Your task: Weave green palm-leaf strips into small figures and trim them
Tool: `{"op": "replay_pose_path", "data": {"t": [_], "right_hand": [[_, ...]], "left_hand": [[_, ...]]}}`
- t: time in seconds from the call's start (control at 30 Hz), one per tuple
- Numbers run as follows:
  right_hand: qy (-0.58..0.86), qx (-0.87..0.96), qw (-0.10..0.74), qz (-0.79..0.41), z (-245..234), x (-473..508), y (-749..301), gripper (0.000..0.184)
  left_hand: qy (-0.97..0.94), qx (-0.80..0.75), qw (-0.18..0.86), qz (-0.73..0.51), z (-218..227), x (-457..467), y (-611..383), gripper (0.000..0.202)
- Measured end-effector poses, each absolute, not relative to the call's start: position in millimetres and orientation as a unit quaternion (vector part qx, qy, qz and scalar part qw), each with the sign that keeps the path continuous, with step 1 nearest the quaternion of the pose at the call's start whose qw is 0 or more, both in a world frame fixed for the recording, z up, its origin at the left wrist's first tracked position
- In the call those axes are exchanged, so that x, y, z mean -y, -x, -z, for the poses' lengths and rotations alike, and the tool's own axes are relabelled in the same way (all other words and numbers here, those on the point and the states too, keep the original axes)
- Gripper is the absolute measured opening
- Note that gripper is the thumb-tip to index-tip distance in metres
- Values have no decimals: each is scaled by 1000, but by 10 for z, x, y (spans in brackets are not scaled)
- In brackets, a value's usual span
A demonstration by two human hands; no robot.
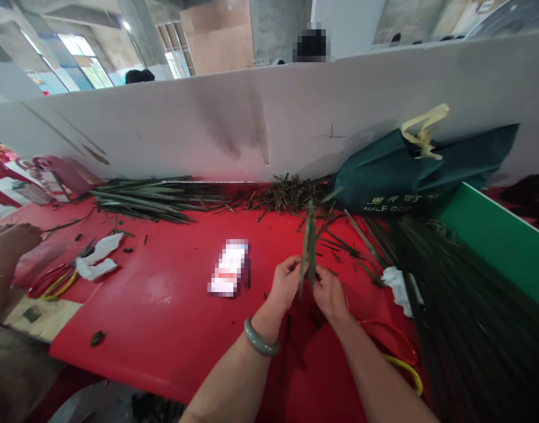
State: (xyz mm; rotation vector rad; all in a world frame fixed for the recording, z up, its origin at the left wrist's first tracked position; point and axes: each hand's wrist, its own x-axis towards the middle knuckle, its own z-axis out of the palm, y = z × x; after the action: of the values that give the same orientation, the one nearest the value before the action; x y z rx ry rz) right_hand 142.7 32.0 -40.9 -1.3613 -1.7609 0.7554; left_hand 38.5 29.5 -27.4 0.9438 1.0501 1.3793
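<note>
My left hand (286, 283) and my right hand (329, 292) are close together above the red table (164, 305), both pinched on the lower part of a long green leaf strip (308, 244) that stands nearly upright between them. A grey-green bangle (259, 339) is on my left wrist. To the right lies a large heap of long dark green leaves (467, 311). Red and yellow scissors (397, 352) lie just right of my right forearm.
A pile of cut leaf strips (141, 200) and short trimmings (291, 197) lie along the white partition. A dark green cloth bag (406, 173) leans at the back right. A small box (229, 267), white tissue (97, 258) and another person's hand (9, 241) are to the left.
</note>
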Motion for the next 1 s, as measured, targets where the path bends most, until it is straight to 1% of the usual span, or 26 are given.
{"op": "replay_pose_path", "data": {"t": [0.07,0.23,0.4,0.53,0.67,0.83,1.0], "right_hand": [[545,685,387,-291,391,-315,-1430,25],[565,680,372,-283,358,-309,-1430,25],[557,684,375,-285,364,-304,-1436,25],[549,697,371,-274,360,-296,-1443,26],[539,700,374,-281,370,-297,-1443,28],[543,687,382,-298,424,-316,-1429,25],[545,679,379,-314,396,-311,-1420,25]], "left_hand": [[-393,-445,550,-587,309,-302,-386,20],[-422,-469,510,-585,387,-326,-371,19],[-456,-477,469,-586,390,-334,-360,13],[-473,-477,450,-588,396,-331,-367,13],[-475,-475,446,-591,400,-330,-378,14],[-525,-485,398,-576,354,-316,-355,14],[-538,-502,365,-571,302,-293,-337,14]]}}
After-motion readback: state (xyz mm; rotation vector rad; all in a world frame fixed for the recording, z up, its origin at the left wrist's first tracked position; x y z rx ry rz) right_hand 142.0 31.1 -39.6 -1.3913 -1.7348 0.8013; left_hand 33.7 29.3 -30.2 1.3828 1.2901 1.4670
